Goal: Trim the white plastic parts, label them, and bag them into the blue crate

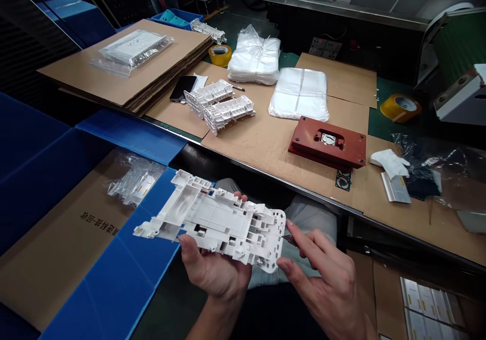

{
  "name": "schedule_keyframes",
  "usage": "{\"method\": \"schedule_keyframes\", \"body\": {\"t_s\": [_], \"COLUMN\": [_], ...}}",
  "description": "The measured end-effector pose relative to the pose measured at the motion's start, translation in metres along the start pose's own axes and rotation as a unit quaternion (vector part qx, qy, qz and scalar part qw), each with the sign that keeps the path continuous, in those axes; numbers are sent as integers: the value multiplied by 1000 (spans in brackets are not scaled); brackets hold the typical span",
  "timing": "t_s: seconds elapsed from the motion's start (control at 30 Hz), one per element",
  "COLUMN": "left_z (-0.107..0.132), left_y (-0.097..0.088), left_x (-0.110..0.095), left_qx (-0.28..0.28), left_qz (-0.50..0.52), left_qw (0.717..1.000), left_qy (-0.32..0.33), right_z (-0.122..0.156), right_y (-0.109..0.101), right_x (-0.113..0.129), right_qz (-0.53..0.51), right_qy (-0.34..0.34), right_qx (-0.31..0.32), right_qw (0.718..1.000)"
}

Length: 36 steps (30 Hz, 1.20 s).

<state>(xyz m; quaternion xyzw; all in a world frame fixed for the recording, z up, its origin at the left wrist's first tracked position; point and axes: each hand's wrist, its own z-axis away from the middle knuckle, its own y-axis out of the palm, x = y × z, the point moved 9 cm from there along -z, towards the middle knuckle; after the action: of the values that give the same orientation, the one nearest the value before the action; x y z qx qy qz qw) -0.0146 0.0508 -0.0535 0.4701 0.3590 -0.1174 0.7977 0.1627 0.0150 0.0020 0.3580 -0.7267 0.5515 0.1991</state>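
My left hand (pixel 212 266) grips a long white moulded plastic part (pixel 212 220) from below, holding it flat over my lap. My right hand (pixel 322 274) is at the part's right end, fingers pinched on a small dark-tipped tool (pixel 290 239) that touches the part's edge. Two more white moulded parts (pixel 218 104) lie side by side on the cardboard-covered bench beyond.
A red metal fixture (pixel 328 142) sits on the bench. Stacks of clear bags (pixel 299 94), tape rolls (pixel 400 107), a phone (pixel 182 87) and a bagged part (pixel 132 46) on flat cardboard lie further back. A blue corrugated bin (pixel 114 259) with a cardboard liner and bagged parts stands left.
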Motion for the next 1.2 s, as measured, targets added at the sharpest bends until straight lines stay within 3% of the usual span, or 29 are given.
{"method": "schedule_keyframes", "body": {"t_s": [0.3,0.47,0.57,0.63,0.73,0.83,0.9,0.97,1.1,1.2], "left_z": [2,1,-1,-3,-6,8,31,56,94,113], "left_y": [7,6,1,-4,-10,-15,-18,-21,-33,-34], "left_x": [-7,-6,-5,-3,8,29,39,41,38,34], "left_qx": [17,-1,-13,-15,3,28,58,85,110,122], "left_qz": [14,2,-6,-12,-8,-10,-22,-26,-36,-17], "left_qw": [999,1000,1000,1000,997,960,909,863,805,774], "left_qy": [27,25,27,15,-81,-280,-411,-498,-582,-621], "right_z": [7,11,14,16,17,7,-8,-24,-47,-52], "right_y": [4,4,7,9,3,-10,-15,-17,-5,11], "right_x": [0,9,13,2,-40,-68,-65,-50,-9,14], "right_qz": [-5,-6,-53,-104,-80,-2,25,60,138,142], "right_qy": [-16,-50,-86,-66,37,56,-5,-90,-266,-357], "right_qx": [-8,-15,18,48,54,60,85,115,196,271], "right_qw": [1000,999,995,991,995,997,996,987,934,883]}}
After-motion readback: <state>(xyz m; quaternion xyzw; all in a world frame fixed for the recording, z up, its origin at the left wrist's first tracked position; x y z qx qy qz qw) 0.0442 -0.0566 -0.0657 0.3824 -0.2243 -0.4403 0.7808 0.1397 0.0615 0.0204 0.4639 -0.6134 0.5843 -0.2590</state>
